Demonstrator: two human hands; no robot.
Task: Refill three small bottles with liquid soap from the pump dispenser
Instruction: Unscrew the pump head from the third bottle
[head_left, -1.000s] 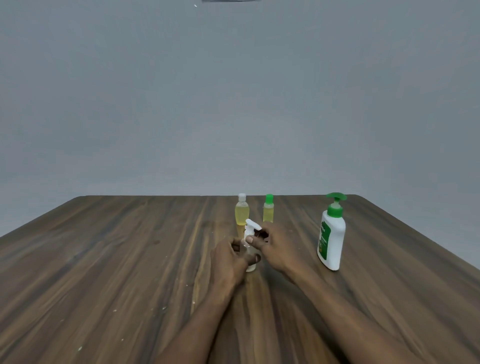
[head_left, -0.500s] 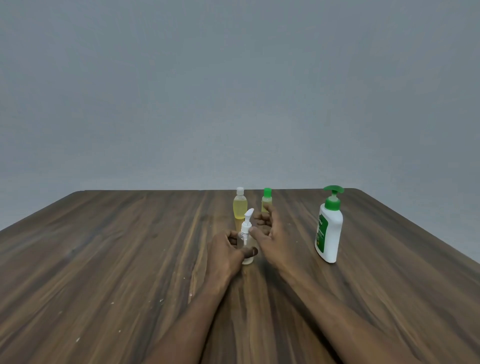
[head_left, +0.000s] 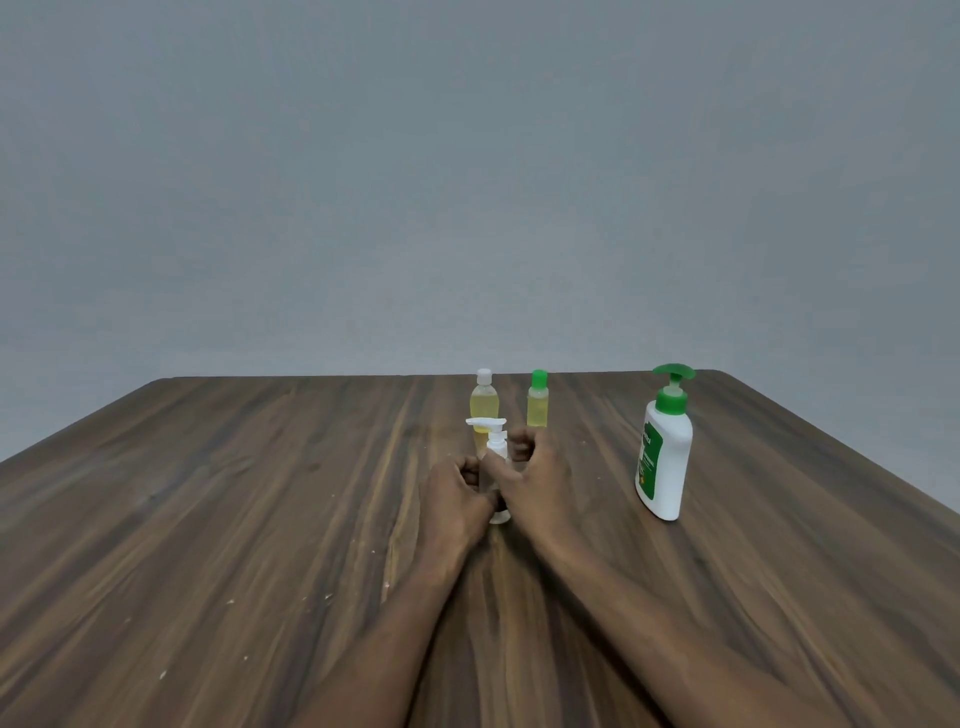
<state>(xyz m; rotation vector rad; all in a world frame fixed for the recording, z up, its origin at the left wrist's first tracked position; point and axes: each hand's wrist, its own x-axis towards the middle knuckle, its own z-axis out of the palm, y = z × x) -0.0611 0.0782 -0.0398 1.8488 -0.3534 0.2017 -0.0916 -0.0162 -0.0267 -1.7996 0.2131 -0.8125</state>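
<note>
At frame centre a small clear bottle (head_left: 496, 451) with a white pump top stands on the wooden tabletop (head_left: 208, 493). The left hand (head_left: 454, 493) has its grip curled round the bottle's body. The right hand (head_left: 537, 478) pinches its neck below the pump. Just behind stand a white-capped bottle (head_left: 484, 402) and a green-capped bottle (head_left: 537, 408), both holding yellow liquid. The green-topped pump dispenser (head_left: 667, 467) stands apart, at the right of the frame.
</note>
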